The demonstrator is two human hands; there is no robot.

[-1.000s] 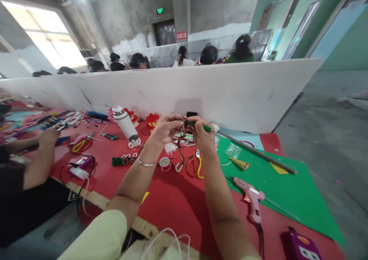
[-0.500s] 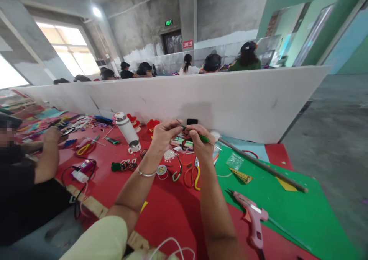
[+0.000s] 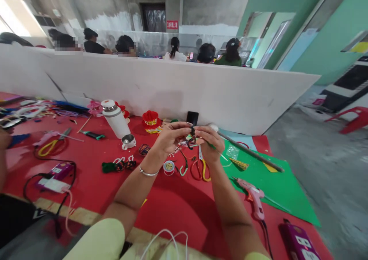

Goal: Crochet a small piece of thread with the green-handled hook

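My left hand (image 3: 169, 137) pinches a small dark looped piece (image 3: 191, 142) above the table, with a silver bangle on that wrist. From the other side, the fingertips of my right hand (image 3: 211, 143) close on the same piece. A thin metal shaft (image 3: 224, 157) of a green-handled tool sticks out past my right palm; most of its handle is hidden. Below the hands lie scissors (image 3: 206, 170) with red and yellow grips, a thread spool (image 3: 169, 166) and a dark curved strip (image 3: 184, 166). White beads are partly covered by my hands.
Left stand a white flask (image 3: 116, 118) and its cup (image 3: 128, 141), near a red ornament (image 3: 151, 120). A pink glue gun (image 3: 253, 197) and a long rod (image 3: 253, 152) lie right. A white board (image 3: 161, 80) borders the back. Part of a co-worker's arm shows at far left.
The view has tilted down and turned right. My fingertips have come together around the dark piece, and the tool's green handle has become mostly hidden by my right hand.
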